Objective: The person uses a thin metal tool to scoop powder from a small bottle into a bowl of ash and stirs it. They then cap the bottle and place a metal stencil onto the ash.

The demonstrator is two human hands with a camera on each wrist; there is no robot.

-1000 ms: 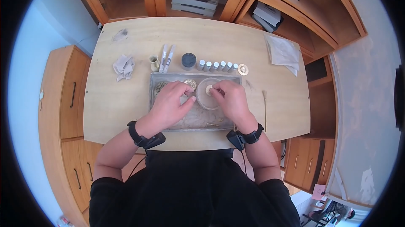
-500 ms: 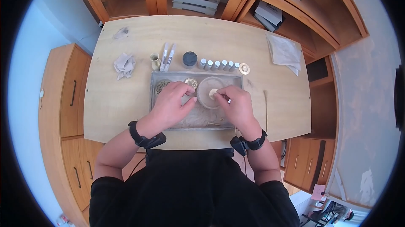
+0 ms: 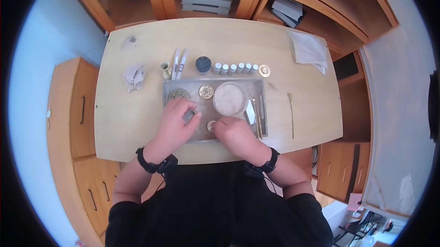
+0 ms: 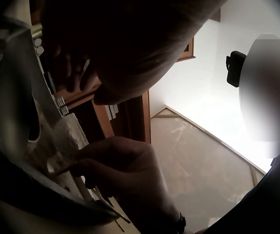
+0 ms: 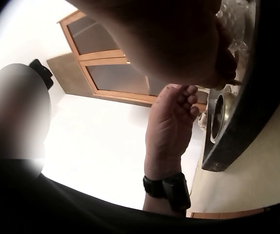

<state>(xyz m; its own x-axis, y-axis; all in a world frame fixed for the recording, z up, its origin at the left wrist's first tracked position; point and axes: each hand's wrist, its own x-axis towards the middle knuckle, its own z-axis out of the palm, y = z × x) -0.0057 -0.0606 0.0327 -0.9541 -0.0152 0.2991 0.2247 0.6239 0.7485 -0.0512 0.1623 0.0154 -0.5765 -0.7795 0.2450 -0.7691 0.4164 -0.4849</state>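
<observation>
In the head view my right hand [image 3: 234, 134] pinches a small round pale-gold disc [image 3: 211, 126] between thumb and fingers, low over the front of the grey tray [image 3: 224, 82]. From the left wrist view, the right hand's fingertips meet at the thin edge of this disc [image 4: 52, 167]. My left hand [image 3: 174, 121] hovers over the tray's left side, its fingers loosely bent and thumb apart. Behind the right hand stands a round bowl of pale ash [image 3: 230, 99]. A gold openwork lid [image 3: 206, 92] lies left of the bowl. Partly behind the left hand is an openwork round container [image 3: 178, 94].
A shiny flat piece [image 3: 250, 111] and thin gold tools [image 3: 257, 118] lie at the tray's right. Behind the tray stand a small vase [image 3: 165, 70], a dark jar [image 3: 203, 64] and several small vials [image 3: 233, 69]. Crumpled cloth [image 3: 134, 77] lies left; a thin brush [image 3: 291, 114] lies right.
My right hand has carried the disc from over the ash bowl forward and left, uncovering the bowl and the tools beside it. The left hand has shifted slightly left and nearer the body.
</observation>
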